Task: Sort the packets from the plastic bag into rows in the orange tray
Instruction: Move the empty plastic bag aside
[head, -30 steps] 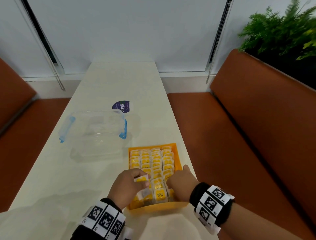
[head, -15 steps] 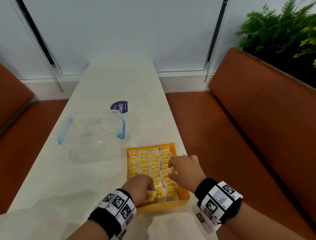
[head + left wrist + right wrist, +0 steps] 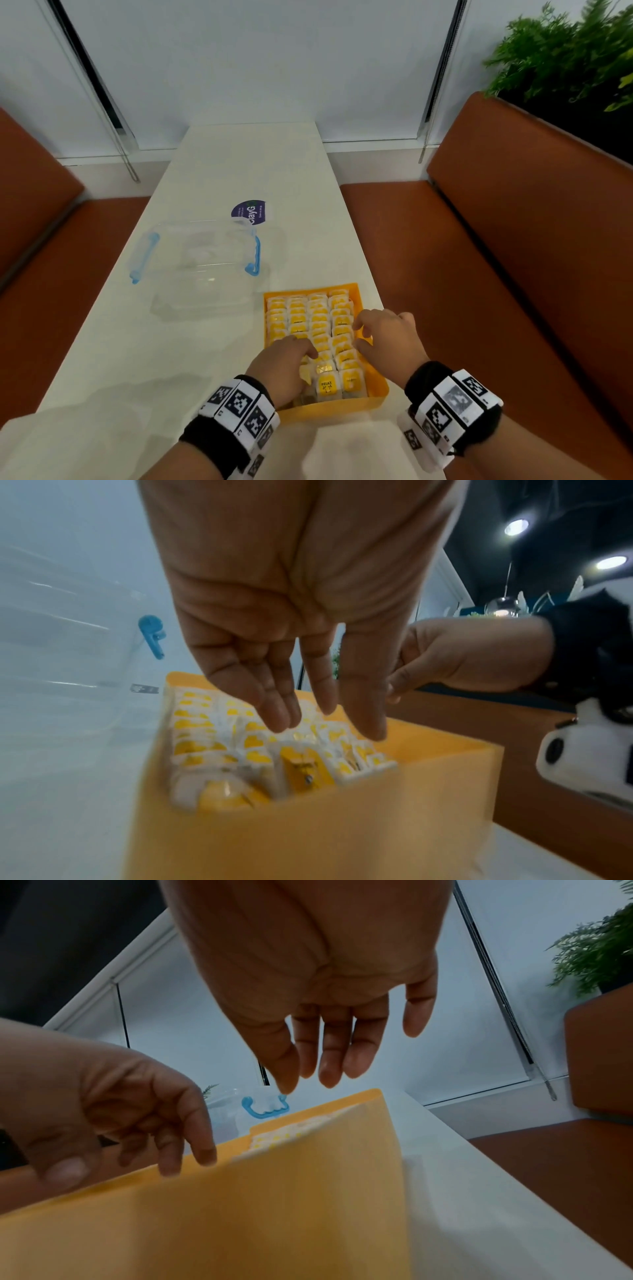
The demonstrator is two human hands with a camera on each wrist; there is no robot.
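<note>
A long white surface [image 3: 246, 164] runs toward the pale window blinds [image 3: 260, 58]; orange-brown bench seats [image 3: 513, 260] flank it. A green fern [image 3: 568, 51] sits behind the right backrest.

Clear box [image 3: 202, 263] blocks table [image 3: 246, 161] left of tray [image 3: 373, 387]; far end bare.

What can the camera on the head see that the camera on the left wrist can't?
Only the head view shows the whole white table, the purple sticker, the green plant, the orange-brown benches, both wristbands, and a packet marked RELAX.

Only the left wrist view shows the left hand's palm and straight fingers above the packets, and ceiling lights.

Both show the orange tray packed with yellow packets, the clear box with blue clips, and the right hand.
</note>
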